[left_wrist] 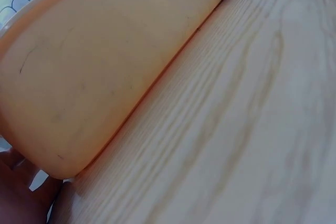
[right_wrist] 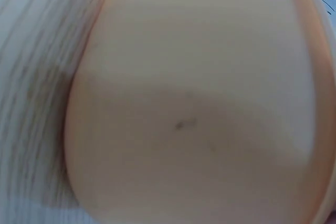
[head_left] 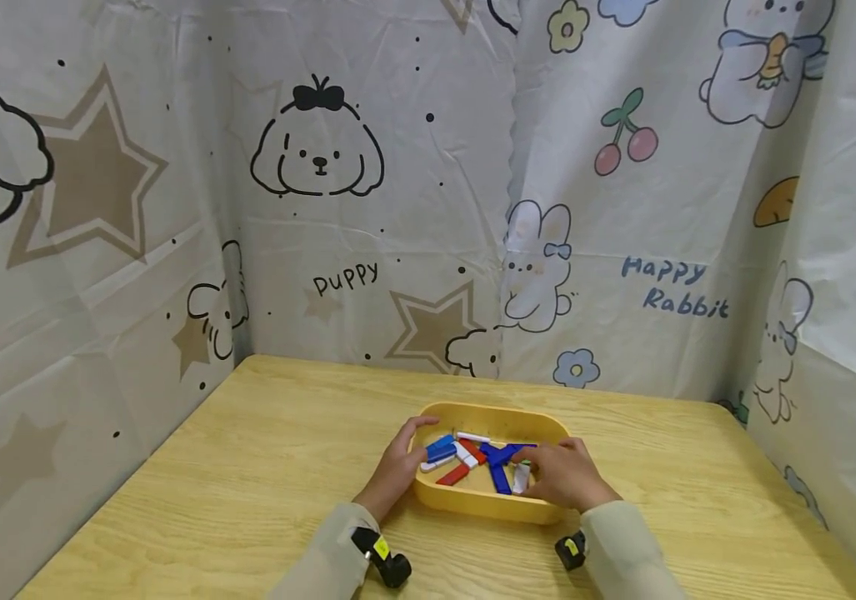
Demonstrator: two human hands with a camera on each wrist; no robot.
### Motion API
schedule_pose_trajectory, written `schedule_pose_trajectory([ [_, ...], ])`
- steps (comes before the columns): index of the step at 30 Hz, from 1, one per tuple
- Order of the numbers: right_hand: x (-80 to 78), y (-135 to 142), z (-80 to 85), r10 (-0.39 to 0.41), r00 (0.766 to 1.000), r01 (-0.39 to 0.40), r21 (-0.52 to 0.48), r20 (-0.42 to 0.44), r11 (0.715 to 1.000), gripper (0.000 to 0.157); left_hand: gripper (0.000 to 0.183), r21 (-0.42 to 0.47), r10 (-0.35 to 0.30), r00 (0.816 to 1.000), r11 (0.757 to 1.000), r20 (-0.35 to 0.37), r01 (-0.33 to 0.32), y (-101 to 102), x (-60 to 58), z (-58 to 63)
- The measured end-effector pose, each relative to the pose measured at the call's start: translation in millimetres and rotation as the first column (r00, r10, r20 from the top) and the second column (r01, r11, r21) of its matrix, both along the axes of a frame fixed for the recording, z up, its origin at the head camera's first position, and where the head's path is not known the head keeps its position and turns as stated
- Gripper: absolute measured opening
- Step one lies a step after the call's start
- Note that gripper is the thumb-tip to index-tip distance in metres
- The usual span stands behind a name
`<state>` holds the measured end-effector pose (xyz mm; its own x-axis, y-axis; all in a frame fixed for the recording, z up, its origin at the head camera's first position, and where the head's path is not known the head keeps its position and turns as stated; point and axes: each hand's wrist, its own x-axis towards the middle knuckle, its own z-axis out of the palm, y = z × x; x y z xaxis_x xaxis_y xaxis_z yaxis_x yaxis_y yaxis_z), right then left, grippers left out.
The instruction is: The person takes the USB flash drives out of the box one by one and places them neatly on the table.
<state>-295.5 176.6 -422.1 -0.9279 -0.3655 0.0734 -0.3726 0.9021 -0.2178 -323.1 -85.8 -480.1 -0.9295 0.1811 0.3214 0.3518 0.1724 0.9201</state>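
The left hand rests, loosely spread, against the left end of the yellow tray; the right hand reaches into its right end, grasp on the white piece indeterminable, where a catching fingertip could displace the adjoining blue pieces.

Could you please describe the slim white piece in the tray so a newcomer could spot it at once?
On the wood-grained table stands a yellow tray, with the left hand at its left end. Look inside, towards its far side. The slim white piece lies there, beyond the other white pieces.
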Motion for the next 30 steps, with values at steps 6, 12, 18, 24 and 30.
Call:
schedule_pose_trajectory([
  [6, -1.3, 0, 1.1, -0.003, 1.0, 0.003, 0.018, 0.013, 1.0, 0.028, 0.049, 0.003, 0.003, 1.0, 1.0, 0.015, -0.003, 1, 0.1, 2.5],
  [12, -3.7, -1, 0.5, -0.011, 0.999, 0.011, 0.013, 0.034, 1.0, 0.028, 0.049, 0.003, 0.019, 0.999, 1.0, 0.028, -0.019, 1, 0.4, 2.1],
  [18, -6.8, -1, -0.2, -0.038, 0.998, 0.037, 0.036, 0.05, 0.999, 0.03, 0.049, 0.003, 0.001, 0.999, 1.0, 0.044, -0.001, 2, 14.8, 21.2],
  [24, -7.9, 1, -5.8, -0.062, 0.998, 0.063, -0.038, 0.023, 0.997, 0.037, 0.049, 0.004, 0.002, 0.999, 1.0, 0.044, -0.002, 3, 15.8, 20.9],
  [30, -10.0, 5, -9.0, -0.081, 0.997, 0.079, -0.206, -0.005, 0.975, 0.04, 0.05, 0.0, 0.021, 1.0, 1.0, 0.016, -0.021, 2, -1.0, 0.1],
])
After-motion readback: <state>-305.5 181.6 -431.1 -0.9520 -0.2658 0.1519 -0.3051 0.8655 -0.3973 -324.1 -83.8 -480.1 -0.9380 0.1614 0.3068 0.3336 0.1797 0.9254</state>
